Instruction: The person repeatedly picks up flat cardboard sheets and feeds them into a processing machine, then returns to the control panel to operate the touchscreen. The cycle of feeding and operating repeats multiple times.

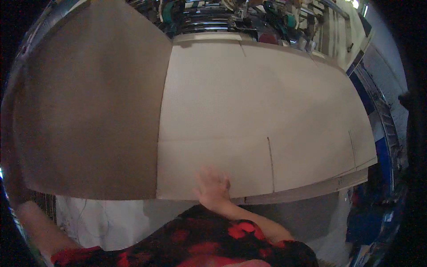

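A large cardboard sheet (249, 98) spreads in front of me, pale, with a crease and dark slots cut into its near edge. On its near part, left of a slot, my right hand (213, 187) rests palm down, fingers apart and somewhat blurred. To the left stands a darker brown cardboard panel (95, 111), meeting the pale sheet along a straight edge. My left forearm (46, 229) reaches up at the lower left toward that panel's outer edge. The left hand's fingers are lost in shadow there, so their grip does not show.
Beneath the pale sheet, edges of more cardboard (311, 189) show at the near right. A machine with metal rollers (204, 22) and green parts lies beyond the far edge. Blue equipment (367, 224) stands at the right. Pale floor (106, 218) shows below the panel.
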The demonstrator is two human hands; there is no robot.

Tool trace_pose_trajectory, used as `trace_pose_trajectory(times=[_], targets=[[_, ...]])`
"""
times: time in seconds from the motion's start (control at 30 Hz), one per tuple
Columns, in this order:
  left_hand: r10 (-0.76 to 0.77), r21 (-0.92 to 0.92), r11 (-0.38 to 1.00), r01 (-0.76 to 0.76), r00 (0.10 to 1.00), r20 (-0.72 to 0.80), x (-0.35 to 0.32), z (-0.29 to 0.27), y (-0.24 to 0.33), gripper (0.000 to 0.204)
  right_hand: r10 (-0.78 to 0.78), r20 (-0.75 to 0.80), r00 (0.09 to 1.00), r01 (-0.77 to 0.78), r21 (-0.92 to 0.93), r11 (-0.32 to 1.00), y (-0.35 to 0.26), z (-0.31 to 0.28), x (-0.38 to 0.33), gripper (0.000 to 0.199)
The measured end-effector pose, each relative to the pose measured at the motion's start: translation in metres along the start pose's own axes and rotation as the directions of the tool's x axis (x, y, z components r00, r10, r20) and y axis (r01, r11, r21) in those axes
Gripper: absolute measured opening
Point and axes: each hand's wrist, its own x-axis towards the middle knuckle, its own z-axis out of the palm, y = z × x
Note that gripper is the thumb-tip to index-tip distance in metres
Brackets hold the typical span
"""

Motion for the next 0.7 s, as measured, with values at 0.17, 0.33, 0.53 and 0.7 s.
trace_pose_trajectory(times=[0.17, 0.33, 0.53, 0.7], targets=[[0.017, -0.185, 0.974, 0.127, 0.78, 0.625, -0.164, 0.182, 0.115, 0.058, -0.057, -0.108, 0.992, 0.082, 0.245, 0.966, 0.013, -0.004, -0.001, 0.047], [0.066, -0.196, 0.97, 0.143, 0.621, 0.781, -0.216, 0.241, 0.177, 0.061, 0.054, -0.165, 0.985, 0.092, 0.761, 0.643, 0.054, -0.029, 0.0, 0.034], [0.19, -0.127, 0.982, -0.143, 0.656, 0.731, -0.125, 0.12, 0.232, 0.065, 0.249, -0.326, 0.912, 0.018, 0.638, 0.77, 0.192, -0.115, -0.025, 0.03], [0.407, -0.025, 0.902, -0.432, 0.828, 0.387, -0.053, 0.134, 0.289, 0.068, 0.506, -0.426, 0.75, -0.254, 0.521, 0.815, 0.303, -0.166, -0.069, 0.039]])
